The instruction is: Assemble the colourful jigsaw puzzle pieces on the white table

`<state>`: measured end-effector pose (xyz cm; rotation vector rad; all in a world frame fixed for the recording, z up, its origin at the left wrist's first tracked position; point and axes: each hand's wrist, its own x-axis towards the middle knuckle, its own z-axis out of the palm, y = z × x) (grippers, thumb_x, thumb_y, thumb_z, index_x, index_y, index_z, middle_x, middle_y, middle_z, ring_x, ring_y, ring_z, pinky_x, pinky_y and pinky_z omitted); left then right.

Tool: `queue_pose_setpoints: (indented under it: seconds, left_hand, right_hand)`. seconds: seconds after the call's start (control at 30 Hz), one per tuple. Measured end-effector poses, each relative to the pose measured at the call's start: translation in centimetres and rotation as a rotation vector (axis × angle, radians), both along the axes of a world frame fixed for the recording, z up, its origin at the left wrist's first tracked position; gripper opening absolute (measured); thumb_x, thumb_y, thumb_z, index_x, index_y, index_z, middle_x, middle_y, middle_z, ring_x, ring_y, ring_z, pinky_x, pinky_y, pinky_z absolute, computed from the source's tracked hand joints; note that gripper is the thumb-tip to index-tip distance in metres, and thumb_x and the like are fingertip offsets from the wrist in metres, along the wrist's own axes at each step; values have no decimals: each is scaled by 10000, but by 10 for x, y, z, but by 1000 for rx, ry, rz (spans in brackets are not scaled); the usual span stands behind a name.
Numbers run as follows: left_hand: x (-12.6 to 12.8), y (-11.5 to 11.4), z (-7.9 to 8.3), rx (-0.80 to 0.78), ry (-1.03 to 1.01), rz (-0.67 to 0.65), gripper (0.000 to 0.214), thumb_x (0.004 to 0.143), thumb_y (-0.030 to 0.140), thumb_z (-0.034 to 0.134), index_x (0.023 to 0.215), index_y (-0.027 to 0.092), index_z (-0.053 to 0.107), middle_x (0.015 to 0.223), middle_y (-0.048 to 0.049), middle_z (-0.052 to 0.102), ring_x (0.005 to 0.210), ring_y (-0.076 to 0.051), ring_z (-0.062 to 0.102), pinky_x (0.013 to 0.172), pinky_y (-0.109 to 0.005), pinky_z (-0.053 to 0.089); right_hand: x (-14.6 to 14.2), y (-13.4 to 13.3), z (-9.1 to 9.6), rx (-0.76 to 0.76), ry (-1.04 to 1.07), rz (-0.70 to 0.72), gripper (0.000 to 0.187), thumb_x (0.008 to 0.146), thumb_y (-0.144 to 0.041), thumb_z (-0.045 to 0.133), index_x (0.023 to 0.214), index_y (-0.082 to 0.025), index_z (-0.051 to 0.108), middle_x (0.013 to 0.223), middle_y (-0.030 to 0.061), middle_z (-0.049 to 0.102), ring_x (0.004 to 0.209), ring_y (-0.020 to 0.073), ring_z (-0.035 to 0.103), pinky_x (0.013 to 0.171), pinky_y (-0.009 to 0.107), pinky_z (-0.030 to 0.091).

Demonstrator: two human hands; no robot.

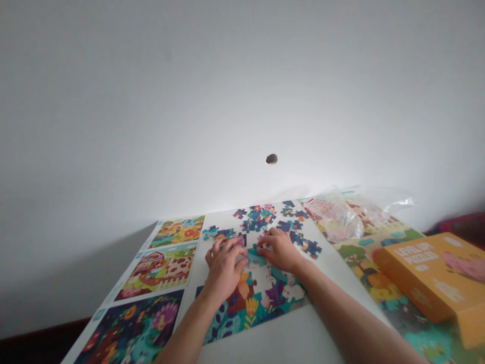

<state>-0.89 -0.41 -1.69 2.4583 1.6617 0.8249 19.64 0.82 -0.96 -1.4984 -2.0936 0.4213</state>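
A partly joined jigsaw puzzle (261,316) lies on the white table, showing rabbits, leaves and flowers on teal. At its upper edge, my right hand (279,248) has its fingers bent together on a teal puzzle piece (256,256). To the left, my left hand (225,265) is curled over the puzzle, thumb close to the fingertips; whatever lies under them is mostly hidden. Loose puzzle pieces (257,218) are spread beyond both hands, and several more dark blue pieces (312,247) lie right of my right hand.
On the left is a sheet of printed pictures (162,268). A clear plastic bag (341,217) rests at the back right on a colourful printed sheet (358,255). Nearer, an orange puzzle box (424,283) stands with its flap open. Behind the table rises a white wall with a hole.
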Motion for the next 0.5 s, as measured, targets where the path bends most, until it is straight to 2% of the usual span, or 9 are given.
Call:
queue_pose_setpoints:
  seconds: [0.1, 0.2, 0.3, 0.4, 0.5]
  left_hand:
    - [1, 0, 2, 21, -22, -37, 83, 792, 177, 643, 813, 257, 652, 1222, -3, 650, 1247, -294, 419, 1001, -498, 324]
    - [2, -1, 4, 8, -37, -70, 85, 793, 178, 653, 803, 262, 653, 1015, -5, 714, 1160, -275, 502, 1017, -511, 288]
    - [3, -2, 6, 0, -59, -88, 89, 783, 173, 658, 772, 261, 652, 856, 2, 713, 1082, -260, 559, 1009, -502, 292]
    - [4, -4, 9, 29, -93, -90, 69, 773, 184, 663, 791, 245, 636, 862, -4, 709, 1023, -249, 590, 979, -468, 338]
    - [4, -5, 9, 48, -129, -122, 174, 783, 179, 648, 940, 251, 633, 869, -10, 709, 1011, -245, 598, 966, -450, 356]
  right_hand:
    - [-2, 3, 1, -6, 123, 15, 103, 846, -313, 661, 874, -234, 722, 917, 27, 646, 940, 190, 569, 844, 315, 372]
    - [-4, 3, 1, -7, 242, 78, 116, 844, -308, 659, 845, -202, 707, 839, 12, 673, 819, 152, 585, 769, 260, 399]
    - [-6, 0, 3, -17, 342, 114, 139, 847, -317, 640, 830, -190, 697, 780, -1, 673, 717, 128, 573, 689, 232, 398]
    - [-7, -2, 4, -20, 431, 144, 171, 858, -327, 610, 817, -180, 687, 763, -6, 665, 695, 118, 561, 662, 219, 392]
    - [-8, -1, 4, -47, 479, 136, 280, 885, -362, 554, 720, -162, 658, 680, -13, 617, 647, 111, 524, 614, 213, 370]
